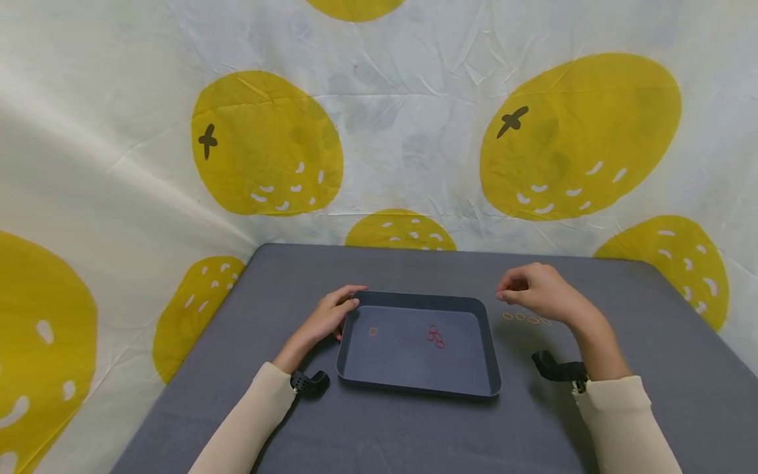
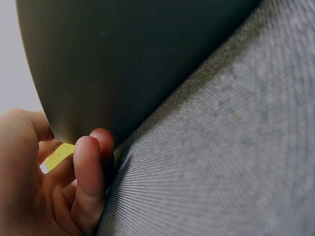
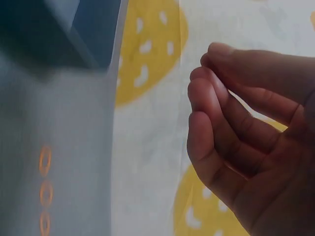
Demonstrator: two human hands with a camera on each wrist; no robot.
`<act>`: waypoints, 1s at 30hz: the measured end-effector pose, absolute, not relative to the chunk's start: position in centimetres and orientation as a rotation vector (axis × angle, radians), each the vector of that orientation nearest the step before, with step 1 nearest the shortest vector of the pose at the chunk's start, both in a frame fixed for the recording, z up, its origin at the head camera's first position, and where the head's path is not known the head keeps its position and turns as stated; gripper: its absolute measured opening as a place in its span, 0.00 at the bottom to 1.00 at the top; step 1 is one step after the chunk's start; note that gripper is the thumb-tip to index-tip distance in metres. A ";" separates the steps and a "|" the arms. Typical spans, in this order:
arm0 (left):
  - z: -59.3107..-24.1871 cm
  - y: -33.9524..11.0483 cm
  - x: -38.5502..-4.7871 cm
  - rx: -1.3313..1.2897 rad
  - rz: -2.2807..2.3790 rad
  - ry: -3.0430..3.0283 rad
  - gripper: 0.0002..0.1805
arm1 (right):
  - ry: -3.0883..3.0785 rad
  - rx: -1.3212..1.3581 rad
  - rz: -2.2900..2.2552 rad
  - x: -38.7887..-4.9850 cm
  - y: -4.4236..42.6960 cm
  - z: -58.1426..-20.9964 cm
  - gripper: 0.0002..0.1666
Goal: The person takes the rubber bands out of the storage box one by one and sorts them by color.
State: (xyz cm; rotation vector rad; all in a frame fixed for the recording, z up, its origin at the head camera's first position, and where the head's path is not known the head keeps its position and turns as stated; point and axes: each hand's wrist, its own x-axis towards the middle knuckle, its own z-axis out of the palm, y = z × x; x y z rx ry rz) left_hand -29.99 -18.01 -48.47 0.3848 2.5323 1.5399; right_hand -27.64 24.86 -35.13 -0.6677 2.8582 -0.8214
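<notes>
A dark grey rectangular tray (image 1: 419, 389) lies on the table. My left hand (image 1: 324, 317) grips its far left corner; in the left wrist view, curled fingers (image 2: 89, 169) touch the outer wall. Inside the tray are a single orange rubber band (image 1: 373, 332) at the left and several red rubber bands (image 1: 436, 339) bunched right of the middle. Outside the right wall, several orange rubber bands (image 1: 520, 316) form a row on the table. Just above them hovers my right hand (image 1: 541, 293), fingers loosely curled and thumb close to the index fingertip; no object shows between them.
The grey cloth-covered table (image 1: 379, 438) extends around the tray on all sides. Behind it hangs a white curtain (image 1: 408, 151) with large yellow fruit prints, which also runs along the left. Each wrist carries a black camera mount (image 1: 556, 368).
</notes>
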 end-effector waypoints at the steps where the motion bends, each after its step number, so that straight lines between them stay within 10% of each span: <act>1: -48.5 -18.0 -30.0 0.387 1.537 2.534 0.22 | 2.849 -0.685 -0.828 -27.6 24.1 -35.1 0.05; 30: -47.2 -18.0 -29.7 0.383 1.539 2.477 0.25 | 2.606 -0.969 -0.931 -30.1 8.1 -38.3 0.06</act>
